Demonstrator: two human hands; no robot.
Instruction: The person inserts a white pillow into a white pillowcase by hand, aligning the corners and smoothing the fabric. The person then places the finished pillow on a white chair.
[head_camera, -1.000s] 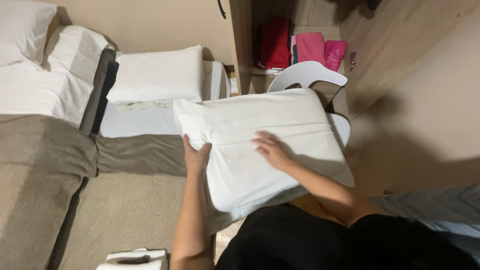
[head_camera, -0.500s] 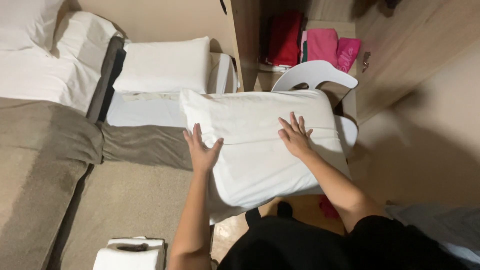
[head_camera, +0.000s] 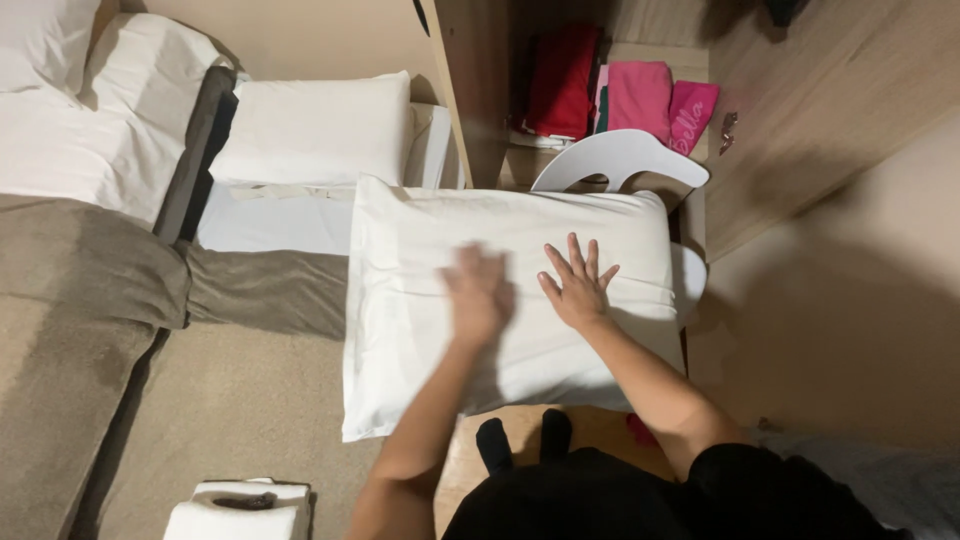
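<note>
Large white rectangular fabric pillow (head_camera: 510, 300) now lies flatter across white plastic chair (head_camera: 620, 160) beside bed (head_camera: 200, 400). Left hand (head_camera: 478, 295) blurred, shifted toward pillow middle, grip open. Right hand (head_camera: 578, 285) flat, fingers spread, pressing pillow.

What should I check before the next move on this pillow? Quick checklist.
1. Right hand flat on pillow, fingers spread: ok.
2. Left hand contact with pillow: cannot tell, blurred.
3. Pillow fully supported: not ok, near edge overhangs above the floor.
4. Chair under far side: ok, only partly visible.
5. Pillowcase smooth: not ok, creases left of the hands.
</note>
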